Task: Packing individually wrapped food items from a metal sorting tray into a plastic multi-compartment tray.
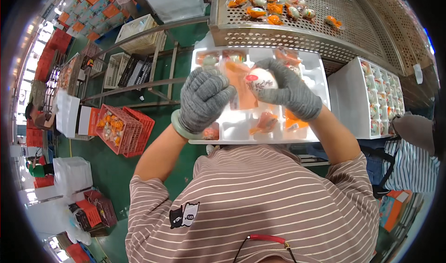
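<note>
My right hand (291, 90), in a grey knit glove, grips a large whitish egg (261, 80) whose printed side faces up. From the egg an orange and clear plastic wrapper (240, 87) stretches leftward. At its far end my left hand (205, 97), gloved too, is curled with thumb and fingers closed on the wrapper's edge. Both hands are above a white foam tray (233, 134) divided into square compartments. Wrapped pieces lie in some compartments, among them an orange-wrapped one (264, 122) near the front. My hands hide part of the tray's middle.
Behind the tray stands a perforated metal table (278, 36) with several wrapped eggs (259, 1). To the right, a white foam box (348, 99) holds rows of eggs, beside a person in a striped garment (413, 169). Red crates (120, 130) and a metal frame (139, 87) are at left.
</note>
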The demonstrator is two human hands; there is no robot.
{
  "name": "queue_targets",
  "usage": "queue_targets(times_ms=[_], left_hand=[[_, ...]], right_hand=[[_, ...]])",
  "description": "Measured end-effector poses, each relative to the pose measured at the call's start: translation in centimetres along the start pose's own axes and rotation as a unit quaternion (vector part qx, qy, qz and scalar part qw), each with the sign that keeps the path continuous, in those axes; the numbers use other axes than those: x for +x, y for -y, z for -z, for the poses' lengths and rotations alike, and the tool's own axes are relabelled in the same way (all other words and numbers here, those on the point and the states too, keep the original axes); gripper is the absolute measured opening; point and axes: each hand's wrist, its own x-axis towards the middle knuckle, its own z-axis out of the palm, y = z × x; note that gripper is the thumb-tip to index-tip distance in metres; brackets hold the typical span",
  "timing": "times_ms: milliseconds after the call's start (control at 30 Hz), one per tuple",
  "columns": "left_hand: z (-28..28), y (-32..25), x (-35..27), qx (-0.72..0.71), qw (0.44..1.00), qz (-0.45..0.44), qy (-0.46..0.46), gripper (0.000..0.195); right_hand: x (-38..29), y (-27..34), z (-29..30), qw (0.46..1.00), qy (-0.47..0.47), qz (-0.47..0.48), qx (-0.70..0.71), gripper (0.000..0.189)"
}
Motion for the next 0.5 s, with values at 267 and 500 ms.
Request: queue_targets(times_ms=[267, 500], left_hand=[[-3.2, 3.3, -5.6, 0.114, 0.942, 0.030, 0.314, 0.036], [-1.7, 3.5, -6.9, -0.090, 0.909, 0.185, 0.363, 0.045]], right_hand=[[2.9, -3.4, -2.6, 0.812, 0.120, 0.120, -0.558, 0.055], [4.3, -5.4, -4.1, 0.771, 0.178, 0.049, -0.609, 0.043]])
